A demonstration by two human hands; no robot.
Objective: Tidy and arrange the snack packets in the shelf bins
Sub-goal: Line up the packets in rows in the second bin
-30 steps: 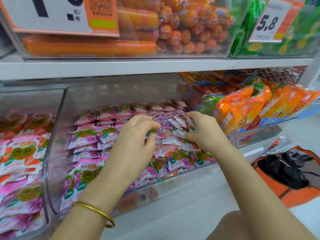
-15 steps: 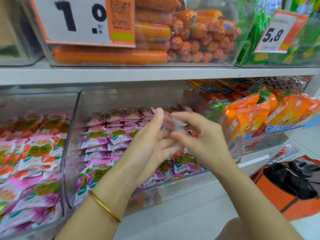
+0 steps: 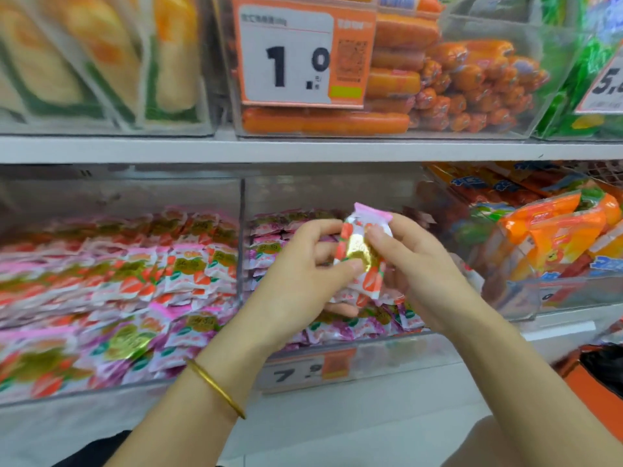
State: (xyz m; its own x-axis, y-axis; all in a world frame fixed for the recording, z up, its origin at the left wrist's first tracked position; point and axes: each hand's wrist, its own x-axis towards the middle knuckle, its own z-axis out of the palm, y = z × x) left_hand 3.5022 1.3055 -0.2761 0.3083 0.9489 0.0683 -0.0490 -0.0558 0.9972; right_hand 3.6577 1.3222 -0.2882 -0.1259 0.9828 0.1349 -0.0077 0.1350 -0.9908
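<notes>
I look down on two bare hands held up before a store shelf (image 3: 303, 150) of clear bins. The left hand (image 3: 303, 278), with a gold bracelet (image 3: 215, 387) on its wrist, and the right hand (image 3: 414, 274) meet on one small packet (image 3: 359, 251). It is white with red fruit and a gold seal, and is held upright with its pink edge on top. It hangs in the air just in front of the middle bin (image 3: 337, 193), not touching it. Each thumb presses the packet's face and the curled fingers back it from behind, so both hands pinch it. I judge this grip is meant to square the packet up and show its face before it is placed. More packets seem bunched beneath it against the left palm, though blur keeps me from counting them. The middle bin holds purple packets (image 3: 333, 330). The left bin (image 3: 135, 193), just beside it, holds red packets (image 3: 188, 267) like the held one. I therefore judge the held packet a stray that belongs in the left bin. The tidying looks well short of done, since the fronts of both bins look jumbled.
</notes>
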